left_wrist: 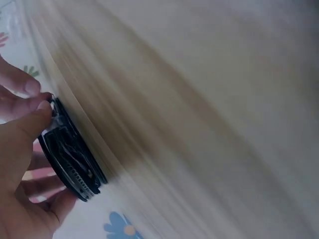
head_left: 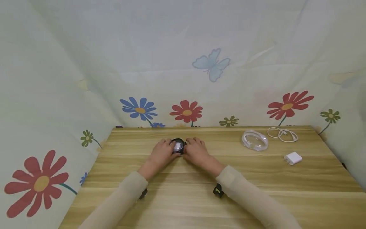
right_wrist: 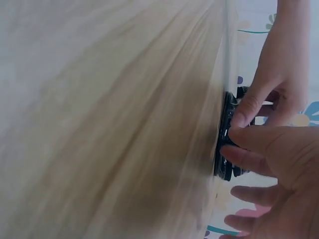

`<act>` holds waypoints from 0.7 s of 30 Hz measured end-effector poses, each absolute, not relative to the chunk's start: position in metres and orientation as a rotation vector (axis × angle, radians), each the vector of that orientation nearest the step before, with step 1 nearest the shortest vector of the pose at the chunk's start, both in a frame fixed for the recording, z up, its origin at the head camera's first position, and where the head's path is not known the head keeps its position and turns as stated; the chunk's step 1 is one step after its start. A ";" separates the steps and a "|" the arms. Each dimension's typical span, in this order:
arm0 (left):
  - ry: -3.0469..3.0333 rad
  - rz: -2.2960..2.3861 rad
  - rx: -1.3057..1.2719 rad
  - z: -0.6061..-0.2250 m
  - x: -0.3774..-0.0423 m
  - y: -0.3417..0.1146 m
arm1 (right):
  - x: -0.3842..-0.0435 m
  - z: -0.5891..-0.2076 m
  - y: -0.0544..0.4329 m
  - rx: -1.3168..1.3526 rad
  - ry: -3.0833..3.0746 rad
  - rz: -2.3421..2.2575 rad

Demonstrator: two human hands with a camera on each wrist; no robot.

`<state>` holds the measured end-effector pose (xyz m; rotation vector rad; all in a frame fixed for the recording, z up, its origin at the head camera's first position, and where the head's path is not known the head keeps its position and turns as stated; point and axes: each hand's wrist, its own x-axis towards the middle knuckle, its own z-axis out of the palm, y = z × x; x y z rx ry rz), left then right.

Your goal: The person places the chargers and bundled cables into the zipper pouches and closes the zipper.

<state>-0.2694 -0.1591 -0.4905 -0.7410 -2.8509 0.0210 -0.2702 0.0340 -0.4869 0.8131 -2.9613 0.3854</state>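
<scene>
Both hands meet at a round black device (head_left: 178, 146) with a glossy top, near the far side of the table. Seen edge-on in the left wrist view, the device (left_wrist: 72, 154) looks like two stacked discs with a folded dark part between them; its exact kind cannot be told. My left hand (head_left: 162, 153) grips it from the left, thumb at its near edge and fingers curled round the far side. On the right, my right hand (head_left: 196, 152) pinches its edge between thumb and index finger, the other fingers spread apart, as the right wrist view shows.
Right of the hands lies a clear plastic ring-shaped item (head_left: 255, 140). A white cable (head_left: 282, 134) is loosely coiled beyond it, and a white plug adapter (head_left: 293, 158) rests nearer. Flower-printed cloth (head_left: 160, 73) hangs behind the wooden table (head_left: 183, 203) and at both sides.
</scene>
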 end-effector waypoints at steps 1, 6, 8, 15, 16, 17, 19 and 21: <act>-2.854 0.027 -0.730 -0.490 -0.268 -0.158 | -0.271 -0.487 0.032 0.781 -2.958 0.369; -2.932 0.027 -0.622 -0.481 -0.261 -0.162 | -0.274 -0.485 0.015 0.733 -2.923 0.340; -2.967 0.036 -0.582 -0.477 -0.259 -0.166 | -0.275 -0.485 0.008 0.745 -2.912 0.326; -2.966 0.005 -0.639 -0.472 -0.258 -0.163 | -0.277 -0.490 0.004 0.680 -2.930 0.267; -2.959 0.003 -0.647 -0.472 -0.258 -0.160 | -0.277 -0.490 0.006 0.672 -2.932 0.265; -2.952 0.001 -0.652 -0.473 -0.259 -0.158 | -0.277 -0.490 0.009 0.669 -2.933 0.267; -2.933 0.018 -0.659 -0.473 -0.259 -0.152 | -0.276 -0.490 0.016 0.670 -2.928 0.258; -2.899 0.059 -0.669 -0.475 -0.260 -0.145 | -0.276 -0.487 0.024 0.676 -2.921 0.245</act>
